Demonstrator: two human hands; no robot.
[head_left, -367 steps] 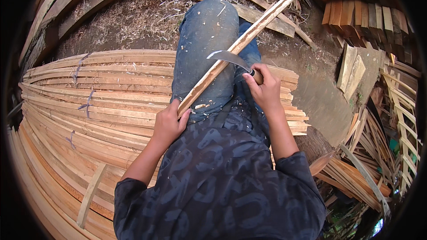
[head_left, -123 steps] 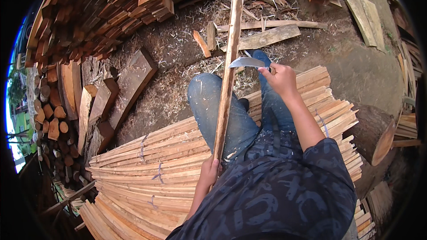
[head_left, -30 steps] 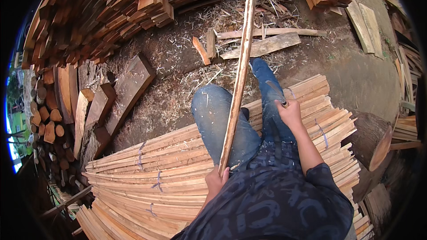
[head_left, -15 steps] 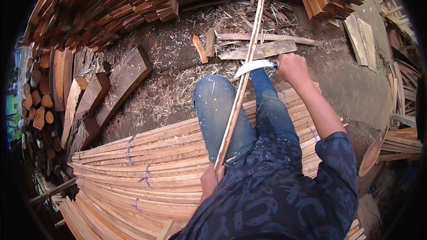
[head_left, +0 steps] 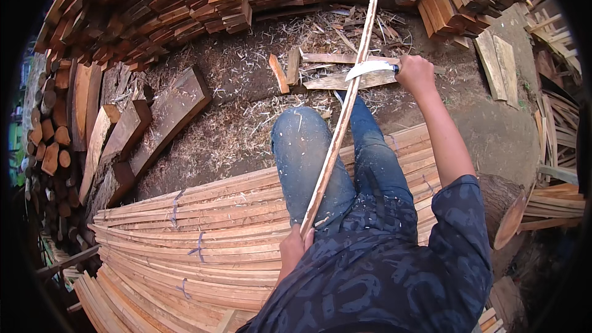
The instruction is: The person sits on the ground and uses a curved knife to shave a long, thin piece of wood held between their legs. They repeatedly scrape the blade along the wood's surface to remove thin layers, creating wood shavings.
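Note:
A long, thin wooden strip (head_left: pixel 336 139) slants up across my thigh and runs out past the top of the view. Its near end sits in my left hand (head_left: pixel 295 248), fingers wrapped round it close to my hip. My right hand (head_left: pixel 416 75) is closed on the handle of a sickle-like curved knife (head_left: pixel 371 68). The pale blade lies across the strip beyond my knee, its tip just past the strip's left side. Whether the edge bites into the wood cannot be made out.
Tied bundles of wooden strips (head_left: pixel 203 234) lie beneath my legs. Thick beams (head_left: pixel 169 120) and stacked round logs (head_left: pixel 52 142) stand at left. Sawn planks (head_left: pixel 228 3) are piled at the back. Shavings and offcuts (head_left: pixel 333 80) litter the ground. A log (head_left: pixel 502 209) is at right.
My right hand has pushed the knife farther away along the strip, with the arm stretched out more. The left hand keeps its hold near my hip.

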